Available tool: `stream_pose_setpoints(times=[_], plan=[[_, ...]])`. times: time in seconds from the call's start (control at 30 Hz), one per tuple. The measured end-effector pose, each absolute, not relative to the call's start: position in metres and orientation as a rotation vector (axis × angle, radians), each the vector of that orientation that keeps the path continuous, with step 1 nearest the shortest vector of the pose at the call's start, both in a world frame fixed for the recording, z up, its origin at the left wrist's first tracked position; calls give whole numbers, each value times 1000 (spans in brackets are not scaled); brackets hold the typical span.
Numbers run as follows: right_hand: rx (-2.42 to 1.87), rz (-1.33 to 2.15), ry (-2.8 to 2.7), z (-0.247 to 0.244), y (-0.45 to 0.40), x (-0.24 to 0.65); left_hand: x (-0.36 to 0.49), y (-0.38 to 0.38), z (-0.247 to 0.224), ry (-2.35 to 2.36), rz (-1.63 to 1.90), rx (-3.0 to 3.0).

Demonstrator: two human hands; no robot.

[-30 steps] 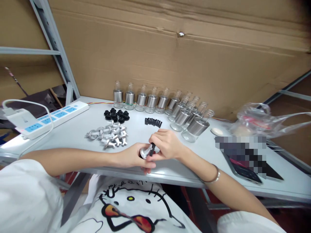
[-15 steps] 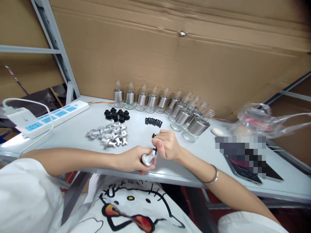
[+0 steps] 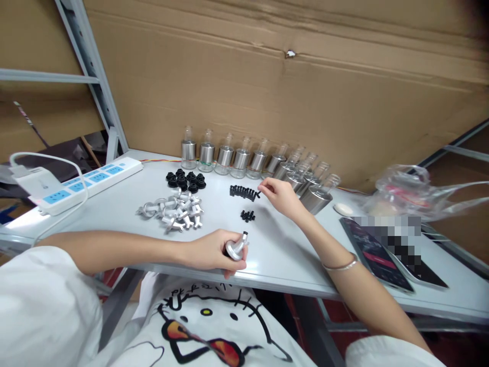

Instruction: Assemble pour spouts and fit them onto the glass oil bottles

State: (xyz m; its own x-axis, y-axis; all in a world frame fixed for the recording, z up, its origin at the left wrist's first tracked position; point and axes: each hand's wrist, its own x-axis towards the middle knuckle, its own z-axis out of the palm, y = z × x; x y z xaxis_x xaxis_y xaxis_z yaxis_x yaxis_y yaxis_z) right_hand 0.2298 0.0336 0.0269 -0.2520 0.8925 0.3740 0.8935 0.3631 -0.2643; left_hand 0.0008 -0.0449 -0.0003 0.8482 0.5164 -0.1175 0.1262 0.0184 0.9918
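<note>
My left hand [image 3: 214,251] is closed around a silver pour spout [image 3: 236,248] near the table's front edge; a small black piece [image 3: 245,233] sits on the spout's tip. My right hand [image 3: 281,195] reaches further back, thumb and forefinger pinched on a small black cap [image 3: 258,194] at the right end of a row of black caps [image 3: 241,191]. Nearer me lies a cluster of tiny black parts [image 3: 248,216]. Left of these, silver spouts [image 3: 178,211] are heaped below a group of black ribbed stoppers [image 3: 186,180].
Several glass bottles with metal sleeves [image 3: 240,159] line the back, curving forward on the right behind my right hand. A white power strip [image 3: 95,178] lies at left. Phones or tablets [image 3: 376,255], a white oval item [image 3: 344,209] and a clear plastic bag [image 3: 401,186] are at right.
My right hand has left the spout's tip and moved back and right to the row of black caps. The cluster of tiny parts has come into view. My left hand still holds the spout.
</note>
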Motion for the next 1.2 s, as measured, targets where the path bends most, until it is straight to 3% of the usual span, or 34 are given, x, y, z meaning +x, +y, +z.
stream_pose_setpoints(times=[0.53, 0.97, 1.2], plan=[[-1755, 31, -2380, 5, 45, 243, -1, -44, -2, 527, 326, 1543], [-1525, 38, -2514, 0, 43, 235, 1, -44, -2, 499, 341, 1482], [-1389, 48, -2297, 17, 33, 228, 2, -41, -3, 536, 407, 1405]])
